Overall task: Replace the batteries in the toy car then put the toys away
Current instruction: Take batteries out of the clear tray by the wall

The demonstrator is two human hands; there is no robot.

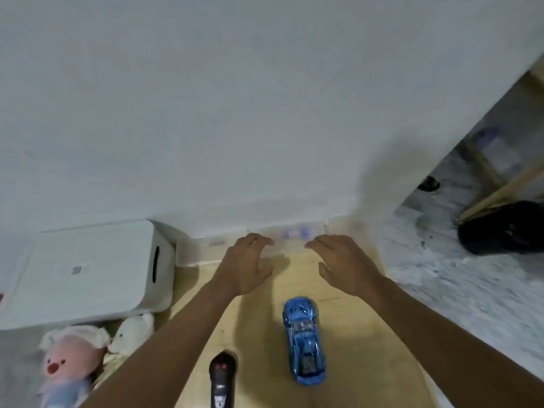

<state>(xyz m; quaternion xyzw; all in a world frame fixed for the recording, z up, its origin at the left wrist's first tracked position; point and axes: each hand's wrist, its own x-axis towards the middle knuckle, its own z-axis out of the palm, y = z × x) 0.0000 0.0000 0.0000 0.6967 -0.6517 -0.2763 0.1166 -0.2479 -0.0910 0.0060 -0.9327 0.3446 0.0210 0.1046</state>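
Note:
A shiny blue toy car [303,340] stands on a light wooden board [353,334], nose pointing away from me. To its left lies a black remote control [222,381], partly under my left forearm. My left hand [247,263] and my right hand [343,260] reach forward side by side, fingers spread and relaxed, holding nothing. Their fingertips are near a clear plastic box [288,237] set against the wall; its contents are blurred.
A white lidded storage bin [88,272] sits at the left. A pink plush toy [67,366] and a white plush bear [132,334] lie in front of it. A black bag [503,228] and wooden sticks [500,189] are on the floor at right.

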